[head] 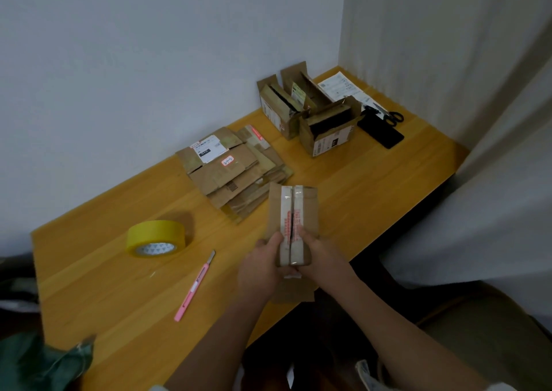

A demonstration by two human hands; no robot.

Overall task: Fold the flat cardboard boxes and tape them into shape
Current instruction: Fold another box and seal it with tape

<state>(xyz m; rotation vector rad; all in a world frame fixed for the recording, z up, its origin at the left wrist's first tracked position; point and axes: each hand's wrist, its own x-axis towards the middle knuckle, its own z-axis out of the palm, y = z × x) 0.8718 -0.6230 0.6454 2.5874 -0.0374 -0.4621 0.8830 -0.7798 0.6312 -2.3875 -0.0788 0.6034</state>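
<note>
So far, the job looks roughly a third done, judging by how things lie on the long orange-yellow wooden table [104, 286]. Three brown cardboard boxes already stood up into shape [310, 113] cluster at the far right end, their top flaps open, so their bottoms have presumably been closed, though that cannot be seen. A loose stack of flat brown cardboard boxes with white labels [233, 172] lies in the middle near the wall, still to be folded, and it appears to hold several pieces.

The box in hand, a small brown cardboard box with old clear tape along its two meeting flaps [294, 211], is held just above the near edge of the table, flaps facing up. The seam between the flaps is closed but carries no fresh tape, so taping is what is left for this one. The wide roll of yellow tape [155, 237] sits well to the left, and the slim pink utility knife [195, 286] lies between roll and box, neither touched.

The left hand [261, 268] grips the near left side of the box, thumb curled onto the left flap. The right hand [321, 259] mirrors it, thumb pressing the right flap beside the seam, both forearms reaching in from below
</note>
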